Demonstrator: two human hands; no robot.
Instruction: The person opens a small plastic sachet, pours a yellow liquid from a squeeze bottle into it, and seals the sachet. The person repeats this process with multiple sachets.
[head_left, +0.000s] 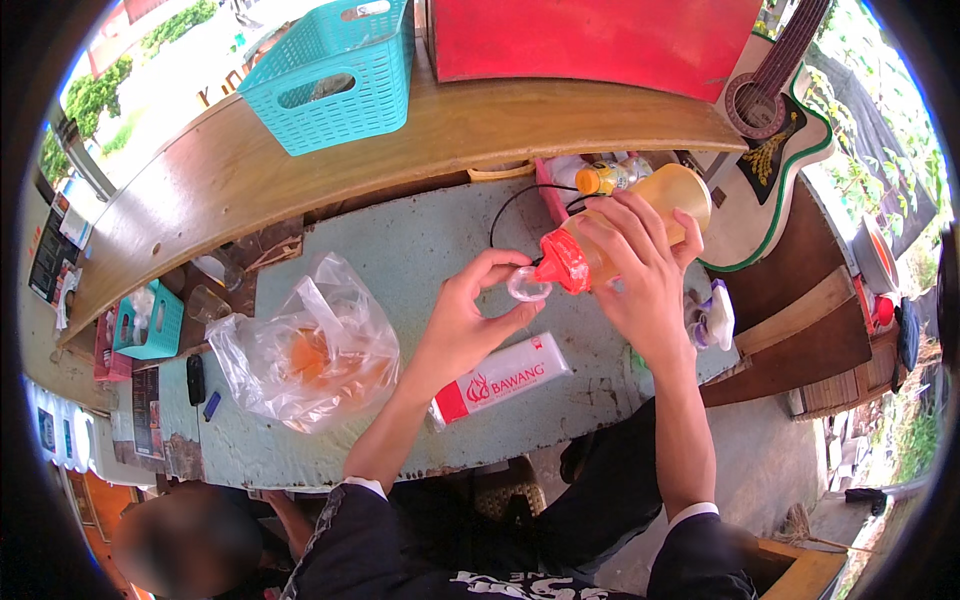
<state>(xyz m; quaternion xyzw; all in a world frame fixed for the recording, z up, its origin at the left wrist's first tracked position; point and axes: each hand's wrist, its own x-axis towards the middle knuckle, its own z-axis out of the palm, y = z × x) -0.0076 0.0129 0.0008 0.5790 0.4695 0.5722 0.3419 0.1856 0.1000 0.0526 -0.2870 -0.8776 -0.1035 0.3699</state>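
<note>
My left hand (480, 300) pinches a small clear plastic cup (529, 285) between thumb and fingers. My right hand (645, 262) is wrapped around a squeeze bottle (679, 199) with a yellowish body and a red nozzle cap (564, 262). The bottle is tilted, its tip pointing down and left at the cup's rim; whether anything flows cannot be told. Below my hands, a packet of plastic bags (502, 381) lies on the grey-blue table (420, 217). A translucent plastic bag (315, 352) with orange contents stands to the left of my left hand.
A raised wooden shelf (465, 127) with a turquoise basket (337, 112) spans the back. At the right are a guitar (772, 150) and a white-and-purple object (716, 315). A black object (196, 380) and a blue lighter (212, 406) lie left. Another person (289, 517) is at the lower left.
</note>
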